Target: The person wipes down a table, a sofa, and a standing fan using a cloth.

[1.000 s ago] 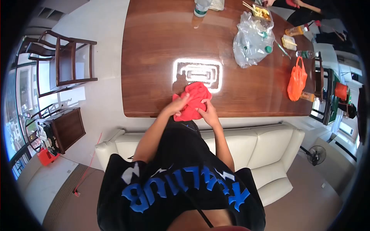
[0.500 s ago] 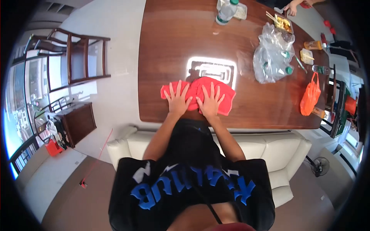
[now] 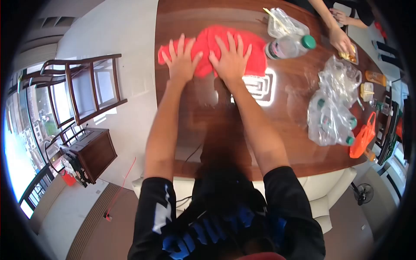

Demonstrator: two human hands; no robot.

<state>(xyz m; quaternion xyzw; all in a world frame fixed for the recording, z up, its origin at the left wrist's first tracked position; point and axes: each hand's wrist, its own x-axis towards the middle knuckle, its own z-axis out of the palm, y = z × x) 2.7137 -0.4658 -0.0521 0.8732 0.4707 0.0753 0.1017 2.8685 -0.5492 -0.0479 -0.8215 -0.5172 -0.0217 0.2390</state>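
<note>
Both arms reach forward over the brown wooden table. My left hand lies flat with fingers spread on the left part of a red cloth. Beside it, my right hand presses on the middle of the same cloth, its fingers also spread. The cloth is bunched and creased against the tabletop. Close to its right edge a clear plastic bottle with a green cap lies in view. Just beyond the bottle is a clear takeaway container with chopsticks on it.
Clear plastic bags holding bottles lie to the right, beside an orange bag. Another person's hand reaches to a food tray at the far right. A wooden chair stands left; a cream sofa runs along the near edge.
Both my hands have pushed the red cloth forward across the table, away from my body, until it is near the bottle. The other person's arms now reach further into view.
</note>
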